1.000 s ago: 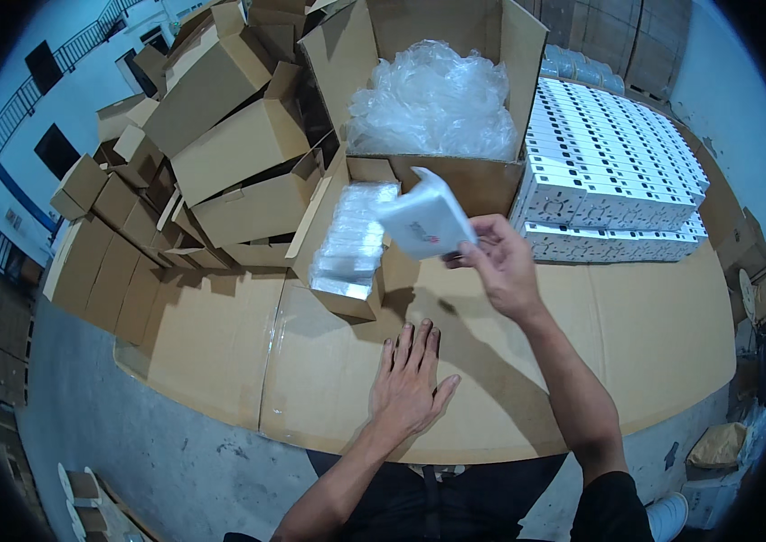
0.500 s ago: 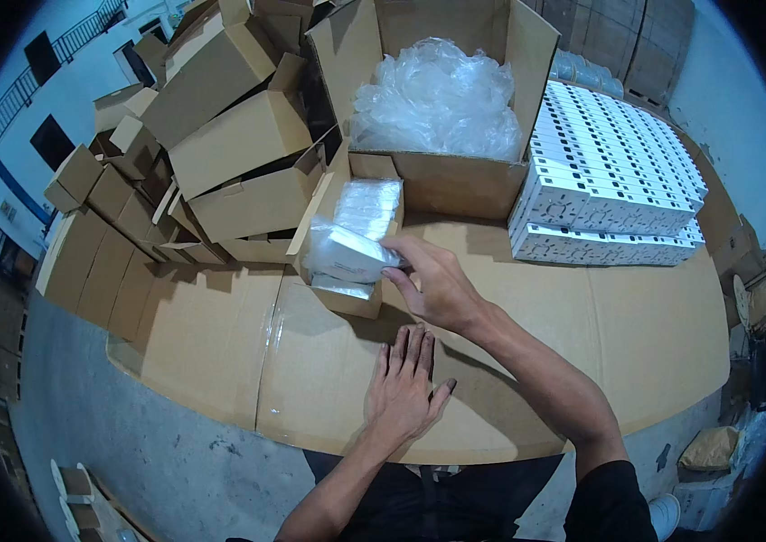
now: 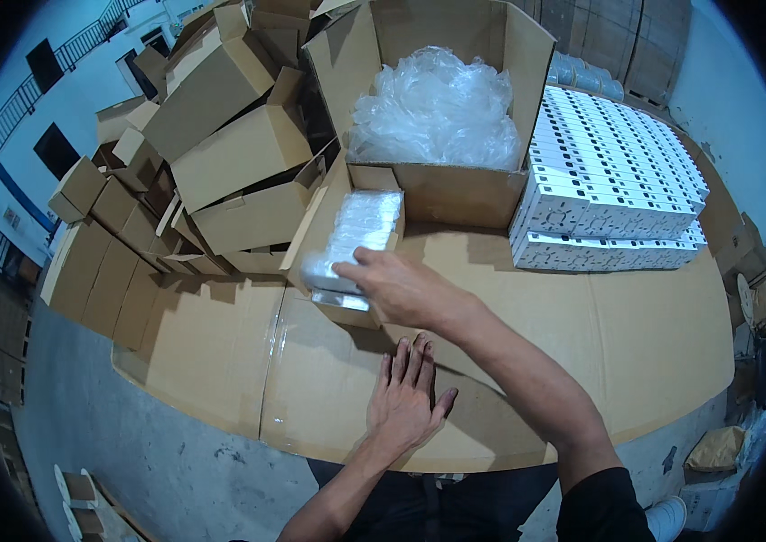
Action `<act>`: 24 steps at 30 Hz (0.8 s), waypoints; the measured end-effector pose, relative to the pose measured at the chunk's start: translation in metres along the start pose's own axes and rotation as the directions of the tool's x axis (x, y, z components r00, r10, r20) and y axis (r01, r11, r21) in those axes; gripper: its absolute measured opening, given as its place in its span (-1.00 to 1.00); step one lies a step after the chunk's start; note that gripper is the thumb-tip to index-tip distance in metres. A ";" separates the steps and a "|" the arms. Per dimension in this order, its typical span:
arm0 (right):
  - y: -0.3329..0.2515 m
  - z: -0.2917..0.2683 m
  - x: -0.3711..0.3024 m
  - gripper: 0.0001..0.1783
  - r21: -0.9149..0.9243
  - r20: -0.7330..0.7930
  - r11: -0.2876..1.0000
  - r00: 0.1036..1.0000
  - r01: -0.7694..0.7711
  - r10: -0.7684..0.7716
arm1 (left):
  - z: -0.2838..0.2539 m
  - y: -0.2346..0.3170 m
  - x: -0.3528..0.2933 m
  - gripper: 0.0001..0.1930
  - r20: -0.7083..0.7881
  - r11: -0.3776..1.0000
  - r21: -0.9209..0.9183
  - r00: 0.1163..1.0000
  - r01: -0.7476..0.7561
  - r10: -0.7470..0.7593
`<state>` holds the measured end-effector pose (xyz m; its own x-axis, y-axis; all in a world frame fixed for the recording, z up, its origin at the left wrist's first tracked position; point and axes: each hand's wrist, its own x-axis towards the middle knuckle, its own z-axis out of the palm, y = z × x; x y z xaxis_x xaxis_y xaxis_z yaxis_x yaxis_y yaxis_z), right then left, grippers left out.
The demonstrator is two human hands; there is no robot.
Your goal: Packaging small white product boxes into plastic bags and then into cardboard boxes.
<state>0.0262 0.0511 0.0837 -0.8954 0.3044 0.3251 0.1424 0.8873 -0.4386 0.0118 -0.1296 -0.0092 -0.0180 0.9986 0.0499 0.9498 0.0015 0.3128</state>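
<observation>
Since the film-wrapped packet (image 3: 320, 271) sits at the narrow carton (image 3: 341, 315) left of frame centre, the right hand (image 3: 405, 290), its grip unclear, should square it gently against the packet row (image 3: 366, 217), while the left hand (image 3: 402, 414), apart, rests flat on the bench (image 3: 654, 352).

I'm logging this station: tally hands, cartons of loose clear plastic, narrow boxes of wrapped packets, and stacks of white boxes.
Hands (left hand, right hand): 2
Carton of loose plastic: 1
Narrow box of packets: 1
White-box stack: 1
Total: 5

Tan tabletop (image 3: 654, 334), brown box (image 3: 347, 316), silvery-white packets (image 3: 365, 221), white cartons (image 3: 613, 167) — black spots in rows
</observation>
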 end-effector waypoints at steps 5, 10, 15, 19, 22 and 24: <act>0.017 0.015 -0.012 -0.59 0.040 -0.089 0.995 0.992 0.088 -0.084 | -0.003 0.002 0.003 -0.16 -0.013 1.000 0.005 1.000 -0.017 0.017; 0.014 0.010 -0.015 -0.62 -0.078 -0.076 0.990 0.990 0.114 -0.120 | -0.001 -0.001 0.003 -0.15 -0.015 1.000 -0.003 1.000 -0.016 0.016; 0.020 0.025 -0.027 -0.43 -0.196 -0.023 0.966 0.984 0.169 -0.176 | 0.003 0.000 0.003 -0.16 -0.043 1.000 -0.004 0.999 -0.030 0.030; 0.014 0.037 -0.027 -0.38 -0.193 0.039 0.974 0.993 0.117 -0.112 | 0.003 0.001 0.000 -0.18 -0.055 0.999 0.009 0.998 -0.036 0.037; 0.014 0.034 -0.021 -0.33 -0.209 0.082 0.969 0.990 0.133 -0.119 | -0.004 0.001 0.002 -0.19 -0.015 1.000 -0.004 1.000 -0.010 0.010; 0.016 0.030 -0.019 -0.30 -0.166 0.124 0.978 0.987 0.126 -0.106 | -0.003 0.003 0.001 -0.20 -0.025 1.000 0.009 0.999 -0.029 0.030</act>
<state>0.0330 0.0491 0.0453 -0.9509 0.1628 0.2632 0.0961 0.9638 -0.2487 0.0137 -0.1289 -0.0058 0.0022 0.9965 0.0833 0.9526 -0.0274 0.3029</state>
